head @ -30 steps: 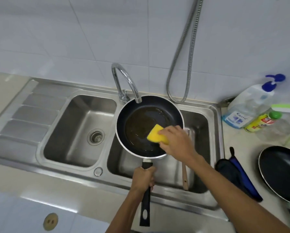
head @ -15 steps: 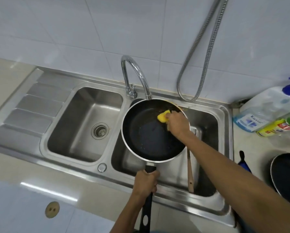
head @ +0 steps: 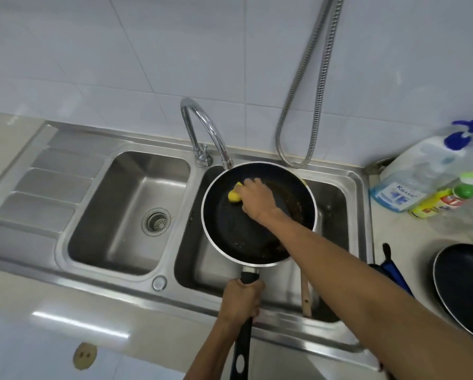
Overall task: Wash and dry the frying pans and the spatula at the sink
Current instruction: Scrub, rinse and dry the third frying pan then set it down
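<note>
While the left hand (head: 241, 298) grips the black handle (head: 243, 346) with its fingers curled fully round it, the frying pan (head: 230, 231) is held above the right basin of the sink (head: 337, 204), just below the spout of the faucet (head: 202, 127). The right hand (head: 257, 201) reaches into the pan and holds a yellow sponge (head: 234, 196) against the far-left part of the dark inner face. Its fingers are curled over the sponge. Brown residue shows along the right and near parts of the pan's inside.

A wooden spatula (head: 306, 297) lies in the right basin, with its handle end leaning on the near wall; the right forearm hides its head. The left basin (head: 125, 209) contains only its drain strainer.

On the surface (head: 411, 234) to the right of the sink, a second frying pan (head: 465, 286) rests partly out of view. A pump bottle (head: 416, 174) and a yellow-labelled bottle (head: 443, 201) are near the wall behind it. A metal hose (head: 312, 78) hangs against the tiles.
</note>
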`<state>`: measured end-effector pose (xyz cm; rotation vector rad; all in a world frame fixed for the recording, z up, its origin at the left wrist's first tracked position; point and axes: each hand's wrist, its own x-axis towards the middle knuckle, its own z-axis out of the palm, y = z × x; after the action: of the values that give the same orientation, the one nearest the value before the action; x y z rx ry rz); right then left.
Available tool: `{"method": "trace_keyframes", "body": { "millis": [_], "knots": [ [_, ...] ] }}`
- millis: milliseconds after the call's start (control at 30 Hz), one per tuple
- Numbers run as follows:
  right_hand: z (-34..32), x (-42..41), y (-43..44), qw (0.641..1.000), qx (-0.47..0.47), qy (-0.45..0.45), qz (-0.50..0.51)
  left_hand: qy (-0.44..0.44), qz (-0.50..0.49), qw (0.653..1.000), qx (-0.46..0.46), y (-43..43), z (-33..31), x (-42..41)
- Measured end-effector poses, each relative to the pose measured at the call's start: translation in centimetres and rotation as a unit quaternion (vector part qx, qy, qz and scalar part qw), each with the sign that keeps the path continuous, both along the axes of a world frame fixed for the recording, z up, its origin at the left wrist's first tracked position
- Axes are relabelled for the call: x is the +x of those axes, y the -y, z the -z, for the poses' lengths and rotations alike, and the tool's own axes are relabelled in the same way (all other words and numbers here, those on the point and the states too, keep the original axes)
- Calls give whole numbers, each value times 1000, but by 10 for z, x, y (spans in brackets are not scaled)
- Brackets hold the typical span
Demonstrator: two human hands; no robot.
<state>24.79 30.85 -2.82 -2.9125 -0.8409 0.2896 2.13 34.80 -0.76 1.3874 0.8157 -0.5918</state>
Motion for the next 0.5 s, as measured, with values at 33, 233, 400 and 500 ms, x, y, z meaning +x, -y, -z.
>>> {"method": "trace_keyframes", "body": {
  "millis": [33, 233, 400, 500],
  "knots": [
    [1, 9, 13, 1000, -20, 5, 19, -2, -3, 1000, -1, -2, 0, 0],
    [7, -46, 83, 995, -71, -58, 33, -11, -38, 999, 3, -3, 7, 8],
    [1, -97, 19, 991, 60, -117, -27, 4, -10, 1000, -7, 7, 9, 12],
    [-4, -81, -24, 987, 147, -56, 45, 14, 6, 1000, -6, 9, 4, 7]
  ]
}}
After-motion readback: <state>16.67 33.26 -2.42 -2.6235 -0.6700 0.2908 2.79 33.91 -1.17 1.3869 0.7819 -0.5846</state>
